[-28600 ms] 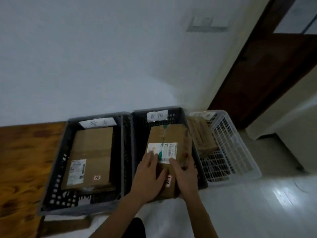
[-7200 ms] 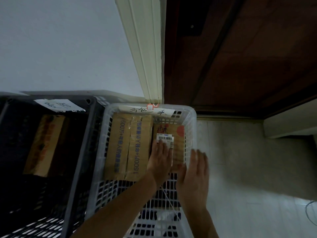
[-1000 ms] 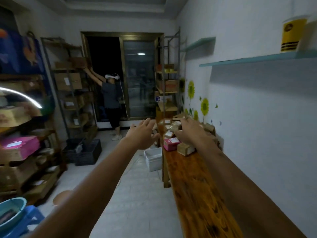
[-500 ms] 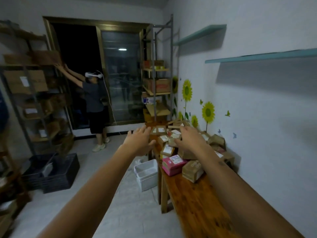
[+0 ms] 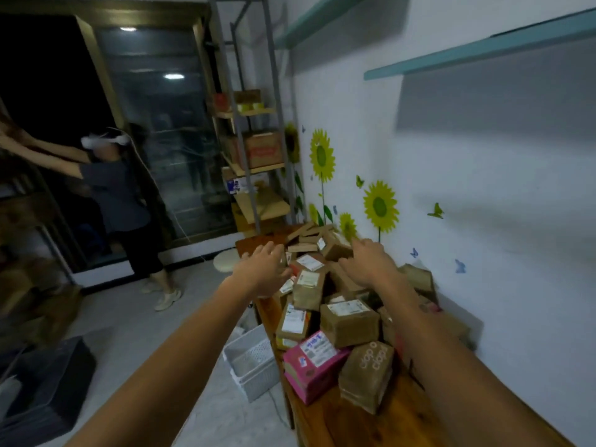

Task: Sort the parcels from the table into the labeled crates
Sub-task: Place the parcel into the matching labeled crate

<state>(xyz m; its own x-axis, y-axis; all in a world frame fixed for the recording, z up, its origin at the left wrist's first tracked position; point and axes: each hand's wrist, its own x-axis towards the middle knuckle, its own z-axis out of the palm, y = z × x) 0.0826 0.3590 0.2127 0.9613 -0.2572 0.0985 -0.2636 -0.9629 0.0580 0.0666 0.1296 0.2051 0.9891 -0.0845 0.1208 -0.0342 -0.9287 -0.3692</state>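
Note:
Several cardboard parcels lie heaped on the long wooden table (image 5: 364, 424) along the right wall. A pink box (image 5: 314, 362) and a brown box printed "clap o clap" (image 5: 367, 375) sit nearest me, with a labelled brown box (image 5: 350, 322) behind them. Both my arms reach out over the heap. My left hand (image 5: 263, 269) hovers above the heap's left edge with its fingers spread and holds nothing. Over the middle parcels, my right hand (image 5: 367, 261) is stretched forward, fingers relaxed and empty.
White crates (image 5: 254, 359) are stacked on the floor beside the table. A dark crate (image 5: 48, 385) sits at the lower left. Another person (image 5: 129, 214) reaches up at shelves on the left. A metal shelf rack (image 5: 254, 150) stands past the table's far end.
I have come closer to the parcel heap; both hands now hover right over it, still empty. The view has tilted down toward the table.

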